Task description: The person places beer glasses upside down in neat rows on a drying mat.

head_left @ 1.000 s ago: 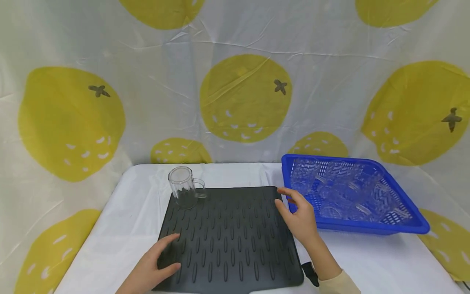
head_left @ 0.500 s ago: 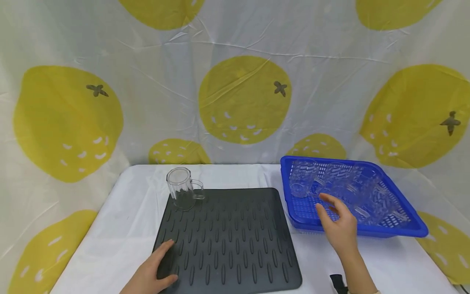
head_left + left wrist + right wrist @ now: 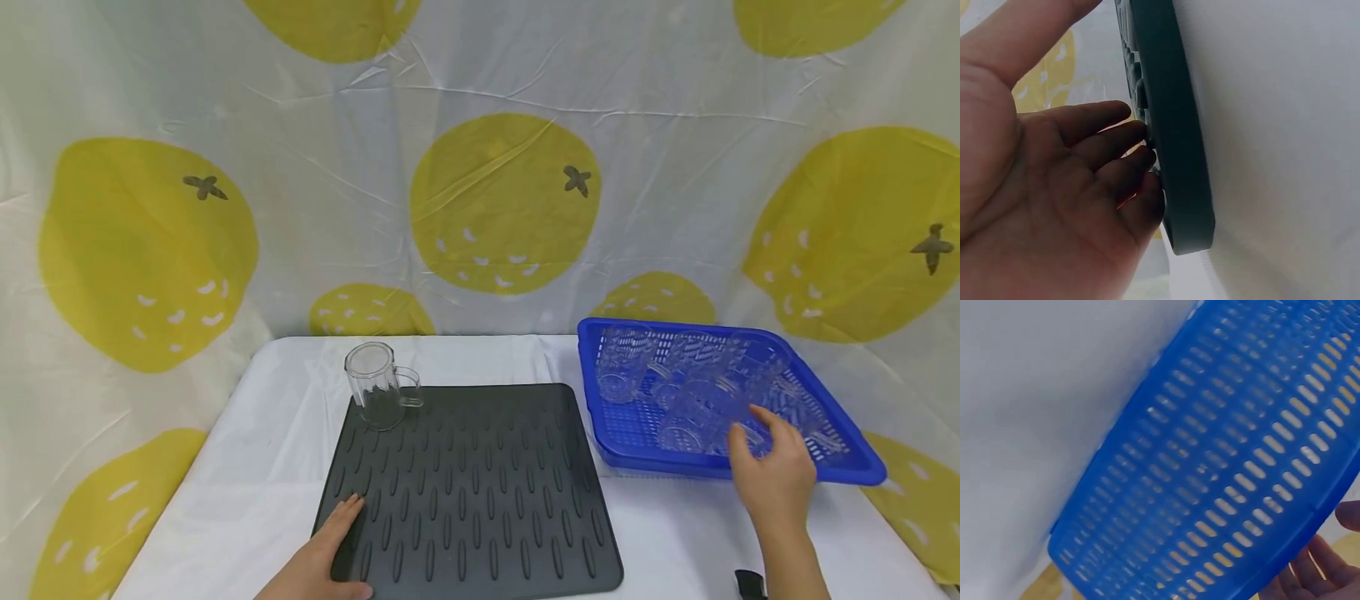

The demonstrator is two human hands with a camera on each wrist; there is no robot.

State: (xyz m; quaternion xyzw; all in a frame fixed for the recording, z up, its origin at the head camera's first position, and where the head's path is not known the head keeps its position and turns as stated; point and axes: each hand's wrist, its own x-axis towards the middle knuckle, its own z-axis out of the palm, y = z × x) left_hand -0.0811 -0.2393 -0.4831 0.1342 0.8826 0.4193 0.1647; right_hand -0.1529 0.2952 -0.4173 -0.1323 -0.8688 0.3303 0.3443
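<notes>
A clear glass mug (image 3: 375,387) stands at the far left corner of the dark grey ribbed mat (image 3: 480,492), its handle pointing right. My left hand (image 3: 318,554) rests at the mat's near left edge; in the left wrist view its loosely bent fingers (image 3: 1129,165) touch the mat's edge (image 3: 1179,156). My right hand (image 3: 780,475) is over the front rim of the blue plastic basket (image 3: 645,458), thumb and forefinger apart. Several clear glass mugs (image 3: 693,417) lie in that basket, close to the right fingertips. The basket's slotted wall (image 3: 1210,456) hides the right fingertips in the right wrist view.
A white cloth (image 3: 232,467) covers the table under mat and basket. Behind it hangs a pale curtain (image 3: 337,183) with large yellow lemons. A small black strap end (image 3: 750,583) shows beside the right wrist.
My right hand has moved right, from the mat's far right corner to over the basket's front rim. The left hand has shifted slightly nearer along the mat's left edge. The mug stays put.
</notes>
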